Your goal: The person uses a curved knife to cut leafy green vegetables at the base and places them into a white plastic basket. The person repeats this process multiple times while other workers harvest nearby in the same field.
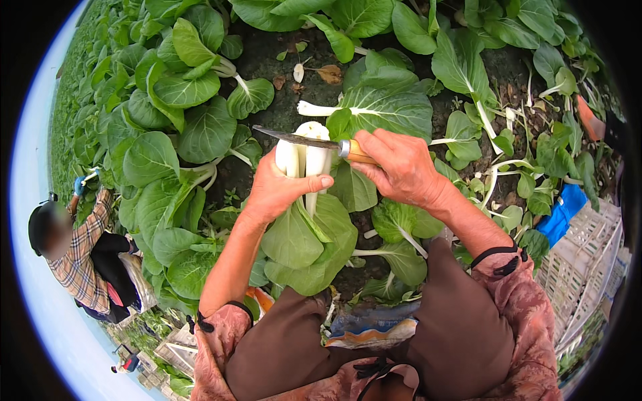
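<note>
My left hand (281,186) grips a head of bok choy (312,245) around its white stalks, root end up and leaves hanging down. The pale cut base (313,131) shows at the top. In my right hand (398,168) is the wooden handle of a knife (301,138). Its dark blade lies across the stalks just below the base, its tip reaching past them to the left. Whether the edge is in the stalk or only against it, I cannot tell. Behind my right hand lies a loose bok choy leaf (386,108) with a thick white stem.
Uncut bok choy plants (165,150) stand thickly on the left. Trimmed leaves (406,260) litter the soil (273,50). White plastic crates (577,265) stand at the right, with a blue cloth or bag (562,213) beside them. A co-worker (83,255) sits at the far left.
</note>
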A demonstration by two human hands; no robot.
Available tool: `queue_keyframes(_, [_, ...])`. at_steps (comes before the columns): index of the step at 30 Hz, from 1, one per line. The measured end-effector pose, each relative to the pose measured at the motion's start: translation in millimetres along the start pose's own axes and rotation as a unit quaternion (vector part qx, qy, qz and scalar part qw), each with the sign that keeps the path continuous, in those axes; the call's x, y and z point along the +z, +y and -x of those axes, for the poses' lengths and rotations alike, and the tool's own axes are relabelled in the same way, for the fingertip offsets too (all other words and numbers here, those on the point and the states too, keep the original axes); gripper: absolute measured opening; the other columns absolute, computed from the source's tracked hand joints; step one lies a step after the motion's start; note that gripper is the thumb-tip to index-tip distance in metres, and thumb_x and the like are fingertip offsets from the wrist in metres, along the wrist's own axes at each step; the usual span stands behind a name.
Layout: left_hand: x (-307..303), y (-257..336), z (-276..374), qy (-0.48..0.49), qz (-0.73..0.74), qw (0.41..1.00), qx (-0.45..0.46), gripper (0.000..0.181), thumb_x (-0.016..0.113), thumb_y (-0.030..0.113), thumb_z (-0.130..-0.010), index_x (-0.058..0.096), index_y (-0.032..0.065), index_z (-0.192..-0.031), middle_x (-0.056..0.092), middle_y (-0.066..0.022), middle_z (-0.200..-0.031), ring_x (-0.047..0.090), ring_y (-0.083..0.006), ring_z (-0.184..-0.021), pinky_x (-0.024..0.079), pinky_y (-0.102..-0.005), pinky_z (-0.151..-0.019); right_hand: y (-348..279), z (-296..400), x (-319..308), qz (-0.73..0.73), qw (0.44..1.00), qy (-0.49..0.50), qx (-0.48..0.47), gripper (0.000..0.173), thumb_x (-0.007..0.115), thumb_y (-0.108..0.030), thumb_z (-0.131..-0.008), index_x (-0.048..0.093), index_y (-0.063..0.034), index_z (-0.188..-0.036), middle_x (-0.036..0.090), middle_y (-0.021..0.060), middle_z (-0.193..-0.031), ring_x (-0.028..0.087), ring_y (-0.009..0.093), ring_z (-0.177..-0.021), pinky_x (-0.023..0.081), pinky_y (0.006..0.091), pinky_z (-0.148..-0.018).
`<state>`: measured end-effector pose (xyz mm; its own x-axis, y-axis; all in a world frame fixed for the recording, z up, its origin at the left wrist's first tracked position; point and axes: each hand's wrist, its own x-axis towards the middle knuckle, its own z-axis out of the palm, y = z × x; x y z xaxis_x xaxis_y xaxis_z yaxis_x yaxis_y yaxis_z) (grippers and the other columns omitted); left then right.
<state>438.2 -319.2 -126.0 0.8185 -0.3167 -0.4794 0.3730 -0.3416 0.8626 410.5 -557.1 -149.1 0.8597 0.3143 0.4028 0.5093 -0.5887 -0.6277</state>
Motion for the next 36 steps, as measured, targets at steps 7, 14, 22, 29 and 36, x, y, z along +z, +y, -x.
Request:
queue_keyframes(7, [13,-13,-5,0.096,-0.041,0.994,0.026,0.06,0.092,0.024,-0.062,0.059,0.0003,-0.107,0.067,-0.006,-0.098,0.062,-0.0124,-0.086,0.052,-0.0299,-0.079,4,6,5,-0.027,0.999,-0.006,0.036,0.032,0.074,-0.019,-0.08,0.055,-0.0069,-0.103,0.055,0.008,-0.076,0.06,0.028,-0.063,0.047,0.0389,-0.052])
queue_keyframes(14, [17,-14,-8,0.128,-0.086,0.988,0.017,0.063,0.092,0.027,-0.061,0.058,-0.0014,-0.106,0.066,-0.0078,-0.097,0.063,-0.0143,-0.085,0.053,-0.0311,-0.078,9,12,18,-0.046,0.998,0.013,0.048,0.038,0.074,-0.017,-0.079,0.054,-0.0052,-0.109,0.058,0.0094,-0.081,0.063,0.028,-0.069,0.049,0.0384,-0.054])
queue_keyframes(22, [17,-13,-3,0.119,-0.07,0.99,0.002,0.061,0.091,0.023,-0.063,0.058,-0.0013,-0.108,0.066,-0.0073,-0.097,0.063,-0.0142,-0.085,0.053,-0.0309,-0.079,14,16,25,0.033,0.999,0.02,0.017,0.044,0.076,-0.018,-0.076,0.054,-0.0033,-0.111,0.054,0.0087,-0.077,0.061,0.027,-0.065,0.048,0.0372,-0.053])
queue_keyframes(29, [13,1,8,0.045,-0.007,0.999,-0.025,0.06,0.088,0.019,-0.065,0.057,0.0008,-0.112,0.065,-0.0051,-0.1,0.062,-0.0122,-0.088,0.052,-0.0307,-0.081,29,25,31,0.082,0.995,0.031,0.038,0.041,0.073,-0.021,-0.08,0.053,-0.0056,-0.111,0.054,0.0085,-0.077,0.06,0.028,-0.066,0.048,0.0391,-0.054])
queue_keyframes(36, [-5,0,20,-0.059,0.163,0.985,0.019,0.077,0.084,0.035,-0.058,0.055,-0.0014,-0.119,0.065,-0.0125,-0.104,0.064,-0.0205,-0.096,0.052,-0.0343,-0.088,51,51,18,0.002,0.984,0.064,0.165,0.037,0.071,-0.02,-0.084,0.055,-0.0057,-0.114,0.063,0.011,-0.092,0.064,0.033,-0.078,0.053,0.0401,-0.065])
